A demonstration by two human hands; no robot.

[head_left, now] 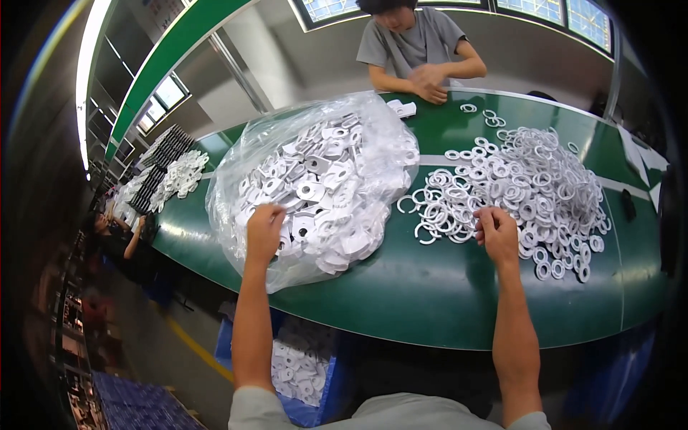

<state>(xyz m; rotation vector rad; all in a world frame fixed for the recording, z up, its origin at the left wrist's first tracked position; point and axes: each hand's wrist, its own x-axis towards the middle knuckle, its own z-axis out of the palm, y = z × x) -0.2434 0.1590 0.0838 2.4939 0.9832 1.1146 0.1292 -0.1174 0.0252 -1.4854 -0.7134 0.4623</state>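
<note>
My left hand (pixel 265 228) is at the near left part of a clear plastic bag (pixel 236 172), over a heap of white plastic pieces (pixel 315 183) with round holes. Its fingers are curled closed; whatever they hold, if anything, is hidden. At the near edge of a big pile of white rings (pixel 530 179), my right hand (pixel 499 233) is closed with thumb and fingers bent together. Nothing I can name shows in its grip. Some rings lie right beside its fingertips.
A green table (pixel 430 287) spans the view. Across it, a person (pixel 423 57) in grey rests both hands near the far edge. Below stands a blue bin (pixel 328 387) of white pieces. Black stacked trays (pixel 154 168) are at far left, with another person (pixel 118 240) nearby.
</note>
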